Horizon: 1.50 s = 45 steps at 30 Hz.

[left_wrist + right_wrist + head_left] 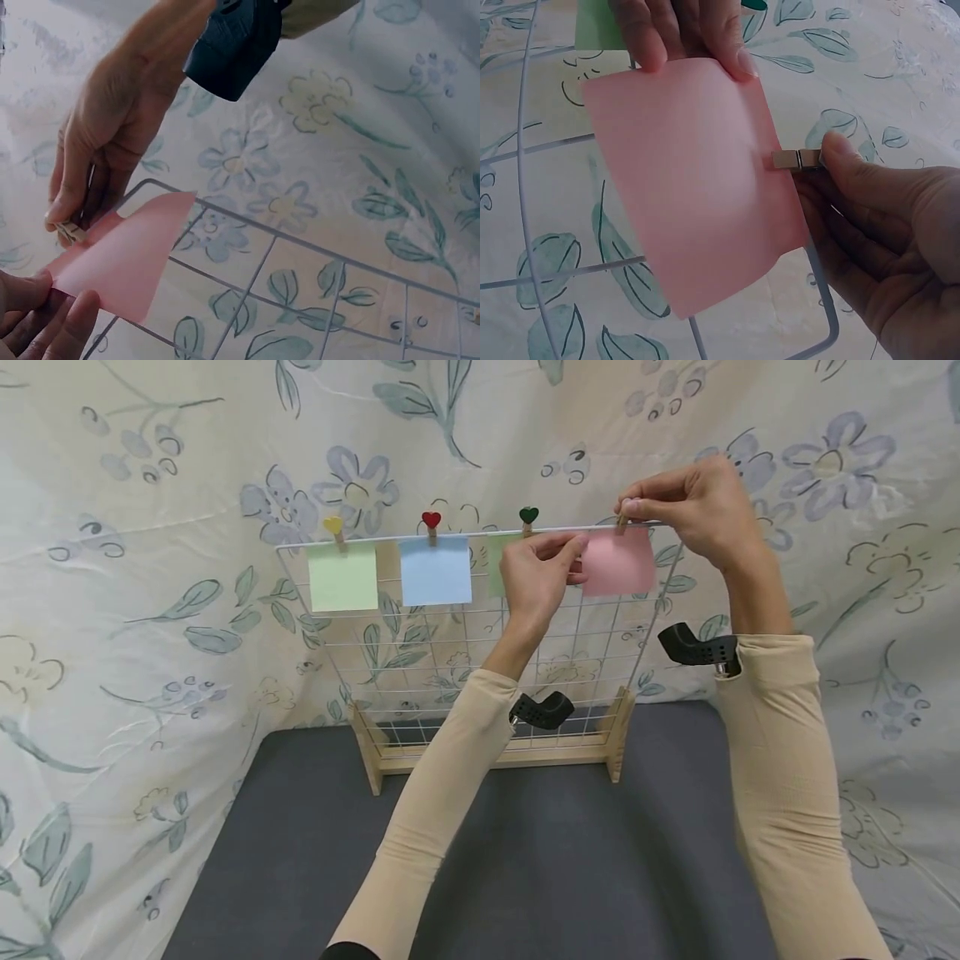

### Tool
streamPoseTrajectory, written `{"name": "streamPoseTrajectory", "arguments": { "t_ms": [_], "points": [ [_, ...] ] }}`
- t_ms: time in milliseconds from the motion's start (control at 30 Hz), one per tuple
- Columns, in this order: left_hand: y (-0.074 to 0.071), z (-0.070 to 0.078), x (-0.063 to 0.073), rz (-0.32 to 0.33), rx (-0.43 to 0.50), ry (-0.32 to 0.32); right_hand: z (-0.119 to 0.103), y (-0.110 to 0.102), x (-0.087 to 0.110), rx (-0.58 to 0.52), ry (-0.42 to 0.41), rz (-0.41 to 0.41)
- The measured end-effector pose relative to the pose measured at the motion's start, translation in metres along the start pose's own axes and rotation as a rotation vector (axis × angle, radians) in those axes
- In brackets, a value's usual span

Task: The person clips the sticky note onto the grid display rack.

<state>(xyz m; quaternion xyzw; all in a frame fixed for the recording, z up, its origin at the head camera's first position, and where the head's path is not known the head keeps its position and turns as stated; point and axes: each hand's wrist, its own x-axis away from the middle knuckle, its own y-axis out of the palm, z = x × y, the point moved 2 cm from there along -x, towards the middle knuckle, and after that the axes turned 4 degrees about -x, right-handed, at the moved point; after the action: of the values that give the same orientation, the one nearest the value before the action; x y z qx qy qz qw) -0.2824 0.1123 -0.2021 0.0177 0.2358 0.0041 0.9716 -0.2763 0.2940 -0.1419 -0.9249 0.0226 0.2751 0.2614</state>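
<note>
A pink paper note (619,562) hangs against the top wire of a white wire grid rack (465,647). My left hand (534,578) pinches the note's left edge between thumb and fingers. At its top edge my right hand (697,514) pinches a small wooden clothespin (795,160), whose jaws overlap the edge of the paper. The right wrist view shows the pink note (694,180) slightly bowed, with the left fingers (739,45) along one side. Behind my left hand a green note (497,564) is partly hidden, under a clothespin with a dark green heart (528,516).
Farther left on the top wire, a blue note (436,571) hangs from a red-heart clothespin (431,520) and a light green note (342,578) from a yellow-heart one (333,527). The rack's wooden base (495,756) stands on a dark table (525,860) before a floral cloth (172,635).
</note>
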Motion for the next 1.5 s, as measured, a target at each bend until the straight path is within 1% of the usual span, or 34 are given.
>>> {"name": "streamPoseTrajectory", "arguments": {
  "t_ms": [167,267,400,500,600,667,800,933,1033,1133,1200,1267,1400,1500],
  "points": [
    [0.001,0.001,0.0,0.011,-0.005,0.015,-0.001,0.002,-0.001,0.056,0.027,0.011],
    [0.003,0.002,0.0,0.025,-0.017,0.06,-0.001,0.003,0.0,0.066,0.05,0.014],
    [0.004,0.002,-0.001,0.041,-0.053,0.13,-0.001,0.004,0.001,0.061,0.058,0.019],
    [0.003,0.002,-0.001,0.047,-0.078,0.155,-0.001,0.005,0.003,0.063,0.056,0.03],
    [0.001,0.002,0.0,0.044,-0.105,0.158,0.0,0.006,0.005,0.054,0.047,0.049],
    [-0.001,0.002,0.002,0.038,-0.124,0.15,0.0,0.007,0.007,0.013,0.033,0.073],
    [-0.004,0.0,0.003,0.024,-0.14,0.125,0.001,0.007,0.014,-0.092,-0.028,0.168],
    [-0.01,-0.001,0.004,0.016,-0.095,0.12,0.003,0.004,0.024,-0.163,-0.072,0.259],
    [-0.016,-0.002,0.006,0.008,-0.067,0.117,0.005,0.003,0.032,-0.173,-0.083,0.274],
    [-0.025,-0.005,0.009,-0.008,-0.074,0.115,0.008,0.006,0.04,-0.142,-0.083,0.246],
    [-0.03,-0.007,0.013,-0.03,-0.077,0.131,0.011,0.01,0.047,-0.105,-0.084,0.212],
    [-0.036,-0.011,0.019,-0.061,-0.1,0.155,0.014,0.015,0.054,-0.067,-0.066,0.172],
    [-0.05,-0.023,0.031,-0.13,-0.185,0.224,0.02,0.026,0.071,-0.017,-0.051,0.107],
    [-0.062,-0.036,0.042,-0.154,-0.272,0.259,0.028,0.034,0.084,0.022,-0.052,0.069]
  ]
}}
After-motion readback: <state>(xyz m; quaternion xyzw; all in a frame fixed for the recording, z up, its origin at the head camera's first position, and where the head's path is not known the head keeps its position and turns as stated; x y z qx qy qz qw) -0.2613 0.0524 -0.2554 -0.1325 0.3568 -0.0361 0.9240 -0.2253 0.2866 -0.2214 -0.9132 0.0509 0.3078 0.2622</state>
